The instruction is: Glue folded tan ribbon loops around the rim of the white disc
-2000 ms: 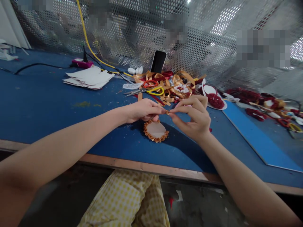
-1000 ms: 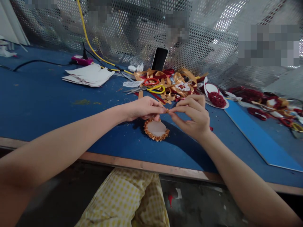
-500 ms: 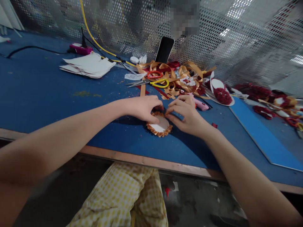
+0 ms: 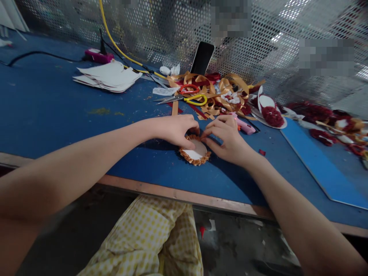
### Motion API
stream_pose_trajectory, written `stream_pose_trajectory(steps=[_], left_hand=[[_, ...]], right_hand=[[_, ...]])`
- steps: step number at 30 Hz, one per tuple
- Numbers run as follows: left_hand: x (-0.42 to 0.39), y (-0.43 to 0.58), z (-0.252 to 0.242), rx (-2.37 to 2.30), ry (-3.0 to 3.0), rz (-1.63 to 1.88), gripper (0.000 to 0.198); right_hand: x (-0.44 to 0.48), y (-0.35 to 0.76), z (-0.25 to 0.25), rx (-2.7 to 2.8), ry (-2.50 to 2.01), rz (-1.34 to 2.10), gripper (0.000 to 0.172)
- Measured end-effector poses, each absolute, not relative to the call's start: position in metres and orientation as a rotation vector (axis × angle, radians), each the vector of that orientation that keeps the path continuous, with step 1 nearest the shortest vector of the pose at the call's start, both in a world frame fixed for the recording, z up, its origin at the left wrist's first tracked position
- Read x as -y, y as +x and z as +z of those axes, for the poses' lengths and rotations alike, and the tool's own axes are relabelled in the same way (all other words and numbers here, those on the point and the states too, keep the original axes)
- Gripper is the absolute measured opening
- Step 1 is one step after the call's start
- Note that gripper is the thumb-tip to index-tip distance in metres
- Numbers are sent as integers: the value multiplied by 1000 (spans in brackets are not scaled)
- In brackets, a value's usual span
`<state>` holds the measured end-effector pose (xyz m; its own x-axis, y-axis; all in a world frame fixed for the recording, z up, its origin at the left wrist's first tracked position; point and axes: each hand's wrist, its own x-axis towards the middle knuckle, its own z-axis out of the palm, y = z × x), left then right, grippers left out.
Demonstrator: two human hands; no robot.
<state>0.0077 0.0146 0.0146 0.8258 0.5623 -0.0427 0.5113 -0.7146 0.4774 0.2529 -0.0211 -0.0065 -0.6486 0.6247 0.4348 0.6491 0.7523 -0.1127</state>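
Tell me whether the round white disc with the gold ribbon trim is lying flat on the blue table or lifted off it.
Lying flat. The round white disc with gold ribbon trim rests on the blue table, with the left hand and right hand pressing its far edge.

Two bare forearms are seen reaching in from the lower corners, with no sleeves, watches, bracelets or gloves worn. The left hand point(image 4: 175, 129) and right hand point(image 4: 227, 138) are likewise uncovered, and no rings can be made out on the fingers. Below the arms, the lap is covered by a garment point(image 4: 149, 237) of pale yellow-and-white gingham check, softly creased.
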Motion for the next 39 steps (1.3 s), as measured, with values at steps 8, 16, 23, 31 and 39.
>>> stream_pose_trajectory(steps=[8, 16, 23, 31, 39], left_hand=[[-15, 8, 14, -796, 2518, 158, 55], [-12, 7, 14, -811, 2495, 201, 50], [-10, 9, 15, -872, 2495, 187, 49], [-12, 8, 14, -888, 2487, 182, 53], [-9, 11, 21, -896, 2378, 172, 45]], right_hand=[[20, 254, -8, 2521, -965, -115, 7], [20, 255, -7, 2520, -934, -118, 8], [20, 257, -6, 2532, -907, -134, 8], [21, 259, 3, 2447, -905, -94, 12], [23, 264, 9, 2504, -889, -63, 15]])
